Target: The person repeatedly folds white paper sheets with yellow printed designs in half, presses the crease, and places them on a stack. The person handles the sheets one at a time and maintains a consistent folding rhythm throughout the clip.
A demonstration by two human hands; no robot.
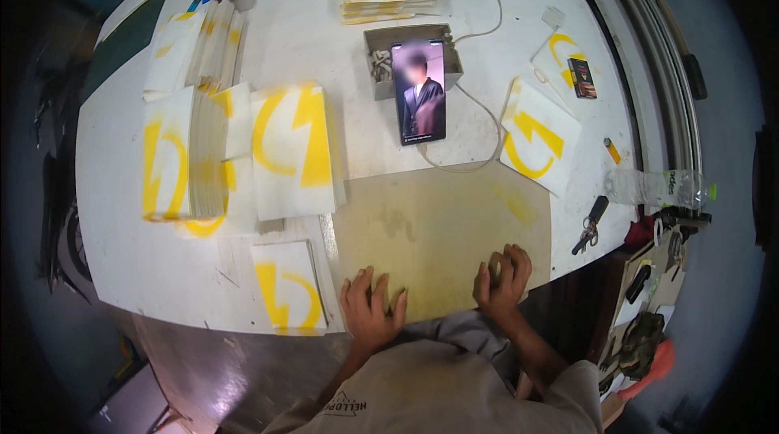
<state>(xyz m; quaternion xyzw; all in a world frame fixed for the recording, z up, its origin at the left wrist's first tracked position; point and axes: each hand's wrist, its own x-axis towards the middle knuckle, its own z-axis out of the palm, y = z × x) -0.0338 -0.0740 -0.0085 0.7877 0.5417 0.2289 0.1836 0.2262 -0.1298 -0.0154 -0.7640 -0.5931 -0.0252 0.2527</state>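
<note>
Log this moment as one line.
left hand: empty, at near edge of tan flat sheet | right hand: empty, same edge | black rectangular phone: lit, beyond sheet

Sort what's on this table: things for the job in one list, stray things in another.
Likely for the job:
- tan mat, at the left hand and right hand
- yellow-marked white stacks

Likely just lying about:
- phone
- plastic bottle
- keys
- lighter

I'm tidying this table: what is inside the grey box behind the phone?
Small whitish pieces show in the left part of the grey box, too small to identify. The phone covers the middle, so anything there is hidden.
</note>
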